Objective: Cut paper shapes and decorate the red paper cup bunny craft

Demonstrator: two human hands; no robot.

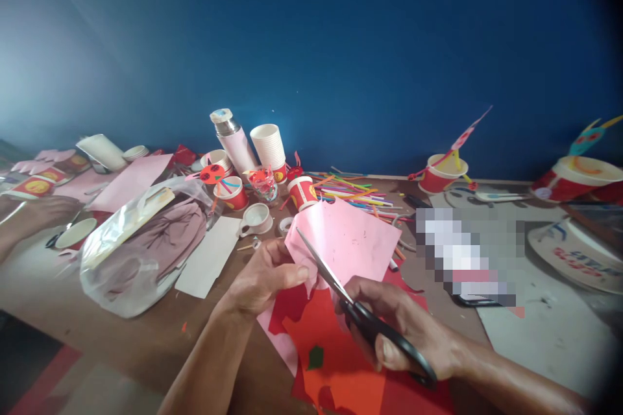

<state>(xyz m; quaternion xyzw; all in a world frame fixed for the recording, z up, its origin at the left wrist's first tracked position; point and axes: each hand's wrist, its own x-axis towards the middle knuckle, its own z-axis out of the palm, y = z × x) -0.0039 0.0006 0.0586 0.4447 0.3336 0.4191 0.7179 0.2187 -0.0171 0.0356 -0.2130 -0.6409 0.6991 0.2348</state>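
My left hand point(265, 275) pinches the left edge of a pink paper sheet point(357, 240), thumb on top. In my right hand point(403, 321) is a pair of scissors point(331, 275) with black handles, its blades lying across the pink paper close to my left thumb. The sheet has a ragged cut edge near the blades. Below both hands lie orange paper point(335, 331) and red paper with cut-out edges, and a small dark green scrap point(316, 357) rests on the orange.
Behind are decorated red paper cups point(231, 194), a cup stack point(268, 146), a thermos point(236, 146) and colourful pipe cleaners point(360, 194). A plastic bag point(141, 253) lies left, beside another person's hand point(43, 217). A pixelated phone-like object point(467, 259) lies right.
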